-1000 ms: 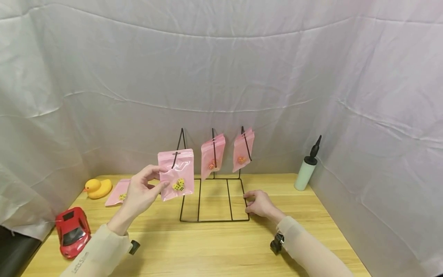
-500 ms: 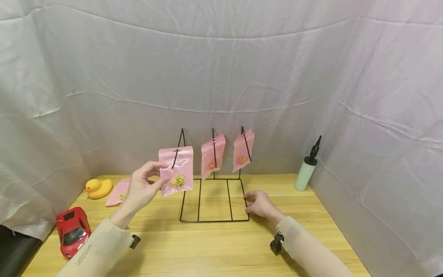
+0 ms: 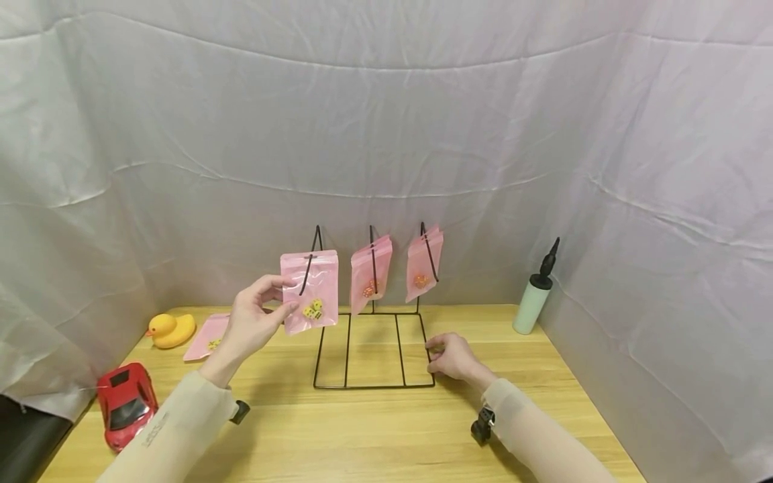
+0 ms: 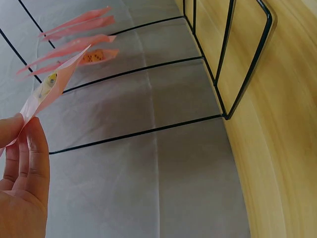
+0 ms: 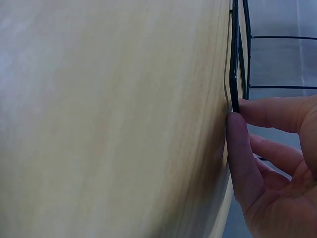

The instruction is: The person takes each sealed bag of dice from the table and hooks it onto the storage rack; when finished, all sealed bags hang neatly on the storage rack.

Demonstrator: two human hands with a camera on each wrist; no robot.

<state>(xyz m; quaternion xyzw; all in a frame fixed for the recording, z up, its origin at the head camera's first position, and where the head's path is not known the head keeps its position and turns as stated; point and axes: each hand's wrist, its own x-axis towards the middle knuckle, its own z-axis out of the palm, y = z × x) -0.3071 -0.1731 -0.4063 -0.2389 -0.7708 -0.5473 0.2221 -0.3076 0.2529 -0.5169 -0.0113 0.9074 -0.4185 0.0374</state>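
My left hand (image 3: 256, 318) pinches a pink zip bag (image 3: 326, 275) by its left edge, between thumb and fingers. Yellow dice show through the lower part of this bag. The left hook of a black wire display rack (image 3: 347, 355) comes out through the bag's top slot, its tip in front of the bag. On the right side, my right hand (image 3: 455, 357) pinches the rack's base wire; thumb and fingertip meet on it in the right wrist view. Pink bags with orange dice hang on the middle hook (image 3: 370, 275) and right hook (image 3: 423, 265).
Another pink bag with yellow dice (image 3: 208, 335) lies on the wooden table (image 3: 374, 436) behind my left wrist. A yellow rubber duck (image 3: 171, 331) and a red toy car (image 3: 128, 406) are at the left. A mint-green hand pump (image 3: 533, 302) stands at the right.
My left hand has raised the bag slightly and moved it back along the left hook, so the slot sits higher up the wire. My right hand has kept its place on the base.
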